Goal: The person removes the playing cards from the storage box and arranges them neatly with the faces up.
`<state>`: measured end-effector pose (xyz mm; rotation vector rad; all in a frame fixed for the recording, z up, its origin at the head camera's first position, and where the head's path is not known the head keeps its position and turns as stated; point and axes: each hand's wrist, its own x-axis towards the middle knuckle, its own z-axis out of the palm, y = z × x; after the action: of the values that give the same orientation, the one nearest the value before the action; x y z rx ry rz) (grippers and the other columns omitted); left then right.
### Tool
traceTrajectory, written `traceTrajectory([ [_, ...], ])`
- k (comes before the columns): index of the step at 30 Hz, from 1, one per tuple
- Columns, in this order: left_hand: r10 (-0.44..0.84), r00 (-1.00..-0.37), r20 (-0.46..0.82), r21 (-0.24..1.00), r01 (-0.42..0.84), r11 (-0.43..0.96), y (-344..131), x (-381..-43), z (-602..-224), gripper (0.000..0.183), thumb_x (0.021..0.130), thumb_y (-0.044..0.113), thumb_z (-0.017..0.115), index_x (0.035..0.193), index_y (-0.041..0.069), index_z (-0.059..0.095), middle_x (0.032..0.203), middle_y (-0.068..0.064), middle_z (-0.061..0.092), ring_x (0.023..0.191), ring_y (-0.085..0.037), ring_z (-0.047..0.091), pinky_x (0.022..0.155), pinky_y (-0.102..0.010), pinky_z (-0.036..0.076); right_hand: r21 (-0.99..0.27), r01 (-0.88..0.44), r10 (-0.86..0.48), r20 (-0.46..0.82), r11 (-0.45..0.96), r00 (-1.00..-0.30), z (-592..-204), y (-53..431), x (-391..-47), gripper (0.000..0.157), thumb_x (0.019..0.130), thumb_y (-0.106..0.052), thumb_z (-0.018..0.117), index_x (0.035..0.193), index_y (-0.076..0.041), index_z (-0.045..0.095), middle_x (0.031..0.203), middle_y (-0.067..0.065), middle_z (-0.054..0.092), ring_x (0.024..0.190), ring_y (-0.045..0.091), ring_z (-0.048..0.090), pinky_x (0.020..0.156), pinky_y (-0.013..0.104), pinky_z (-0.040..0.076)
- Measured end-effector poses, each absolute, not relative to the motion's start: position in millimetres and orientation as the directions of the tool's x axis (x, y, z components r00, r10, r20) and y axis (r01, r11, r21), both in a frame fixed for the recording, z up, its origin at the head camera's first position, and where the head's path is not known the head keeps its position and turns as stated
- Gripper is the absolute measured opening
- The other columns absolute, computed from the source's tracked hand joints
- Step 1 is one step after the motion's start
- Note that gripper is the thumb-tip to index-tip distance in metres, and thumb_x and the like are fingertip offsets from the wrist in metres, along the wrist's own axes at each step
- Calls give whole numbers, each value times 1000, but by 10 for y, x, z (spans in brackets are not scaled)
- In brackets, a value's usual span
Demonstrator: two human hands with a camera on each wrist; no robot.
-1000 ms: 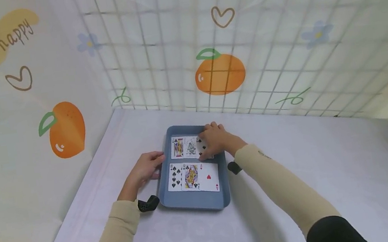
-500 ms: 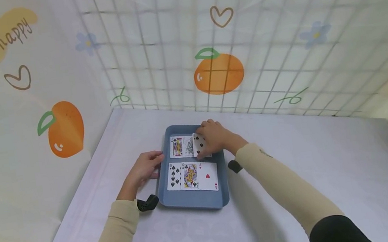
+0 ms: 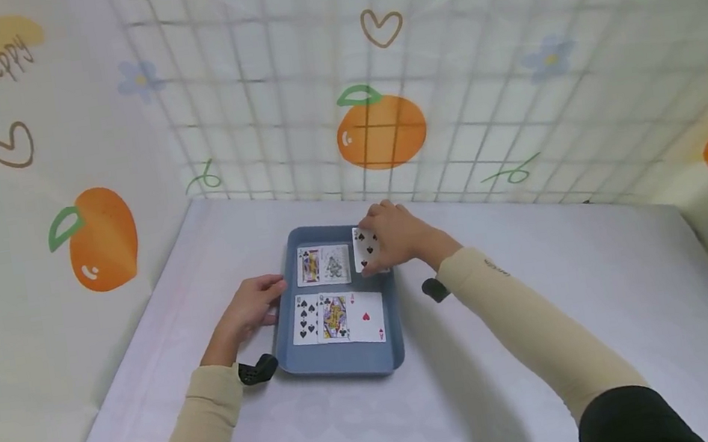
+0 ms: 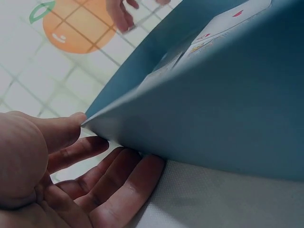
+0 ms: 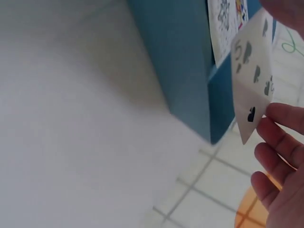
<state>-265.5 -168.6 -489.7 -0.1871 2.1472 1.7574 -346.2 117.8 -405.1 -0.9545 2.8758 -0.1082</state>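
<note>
A blue rectangular tray [image 3: 336,363] holds two rows of playing cards. My left hand [image 3: 253,307] is at its left side; in the left wrist view the thumb [image 4: 61,130] touches the rim and the fingers [image 4: 130,190] lie against the lower edge. My right hand [image 3: 397,234] pinches a five of spades [image 5: 249,80] by opposite edges, tilted and slightly bowed, over the tray's upper right corner. In the upper row lie a king [image 3: 309,266] and a joker-like card [image 3: 335,265]. Below are a spade card [image 3: 304,318], a queen [image 3: 334,318] and an ace of hearts [image 3: 367,317].
A white cloth-covered table [image 3: 515,349] extends around the tray. Behind it stands a wire grid wall under a printed white sheet with orange fruits [image 3: 382,132]. Another printed sheet [image 3: 11,246] hangs at the left.
My right hand has lifted the five of spades out of the upper row and moved it rightward, away from the joker-like card. My left hand has stayed at the tray's left side.
</note>
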Motion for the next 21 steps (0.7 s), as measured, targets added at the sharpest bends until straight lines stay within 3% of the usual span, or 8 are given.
traceTrajectory([
  [8,137,-925,-355,918,-317,237,-1690,-2644,-4872,47,105,23,50,146,0,44,142,-21,51,124,-35,55,85,-41,59,-156,-517,-535,-108,842,-838,-3882,1489,-3372,82,69,-51,82,130,-1,60,120,15,54,98,27,51,73,36,54],
  [21,146,-923,-356,917,-315,244,-1671,-2611,-4867,50,105,26,50,148,2,41,145,-21,48,127,-36,53,87,-40,58,-205,-427,-459,-143,881,-877,-3962,1921,-3258,82,68,-48,84,130,0,59,121,15,52,97,26,51,74,36,52],
])
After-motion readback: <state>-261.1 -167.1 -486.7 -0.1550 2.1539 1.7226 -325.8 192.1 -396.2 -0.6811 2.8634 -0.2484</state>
